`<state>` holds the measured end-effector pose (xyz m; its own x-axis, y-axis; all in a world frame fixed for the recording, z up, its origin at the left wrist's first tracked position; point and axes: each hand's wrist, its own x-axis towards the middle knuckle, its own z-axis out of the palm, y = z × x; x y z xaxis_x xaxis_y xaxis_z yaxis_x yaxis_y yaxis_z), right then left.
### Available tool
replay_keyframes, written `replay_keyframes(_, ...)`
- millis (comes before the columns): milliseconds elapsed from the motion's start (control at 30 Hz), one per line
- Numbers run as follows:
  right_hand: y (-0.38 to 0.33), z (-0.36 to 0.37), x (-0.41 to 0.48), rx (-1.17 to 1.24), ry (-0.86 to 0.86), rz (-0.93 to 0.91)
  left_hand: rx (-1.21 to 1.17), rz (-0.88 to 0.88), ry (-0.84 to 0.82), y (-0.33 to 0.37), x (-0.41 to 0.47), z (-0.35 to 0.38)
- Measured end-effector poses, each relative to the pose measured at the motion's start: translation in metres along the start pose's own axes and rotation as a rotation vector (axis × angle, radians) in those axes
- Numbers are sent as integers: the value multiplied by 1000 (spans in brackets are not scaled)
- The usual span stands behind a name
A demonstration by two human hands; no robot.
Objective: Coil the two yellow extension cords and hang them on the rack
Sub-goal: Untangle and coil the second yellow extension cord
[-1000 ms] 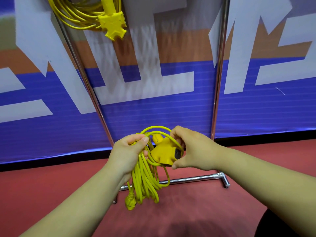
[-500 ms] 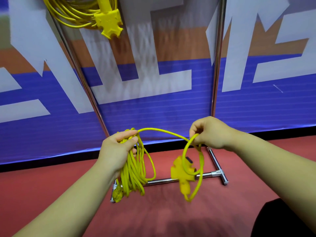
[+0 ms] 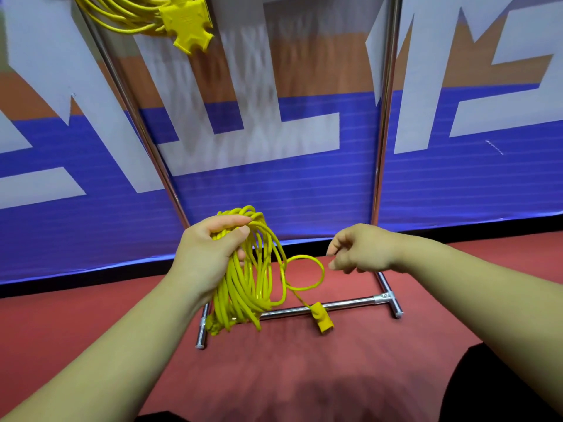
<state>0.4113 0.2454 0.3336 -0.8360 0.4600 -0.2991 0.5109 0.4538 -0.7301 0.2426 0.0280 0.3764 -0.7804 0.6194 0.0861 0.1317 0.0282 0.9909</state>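
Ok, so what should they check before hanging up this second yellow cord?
1. Left hand has a firm grip on the coil: ok, fingers and thumb wrap round the strands.
2. Whole cord gathered in: not ok, a loose loop and the socket end dangle beside the coil.
3. Right hand free to tuck in the tail: ok, it holds nothing.
4. Space on the rack next to the first cord: cannot tell, the top bar is out of view.
5. Socket end clear of the base bar: cannot tell.
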Motion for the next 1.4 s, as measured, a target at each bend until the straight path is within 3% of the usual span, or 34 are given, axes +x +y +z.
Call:
replay_keyframes(133,-1,17,8,-238,25,-2,31,39,-38,5,-2,-2)
replay_keyframes(233,-2,28,13,-246,49,-2,54,38,-88,8,-7,-7)
replay_keyframes(467,8,69,36,-246,-150,100,42,69,-92,9,-10,-18)
replay_keyframes(667,-2,73,40,21,-110,91,25,27,-39,-3,-2,-37)
replay_keyframes(833,-25,44,37,362,45,133,145,-30,-95,-13,0,-45)
replay_keyframes(1033,-49,6,10,610,83,46,153,-76,-125,-18,-1,-40)
replay_keyframes(1200,-55,-8,-6,603,77,7,151,-89,-121,-20,0,-30)
replay_keyframes(1400,-67,-15,-25,594,-68,-82,152,-121,-128,-20,-3,-11)
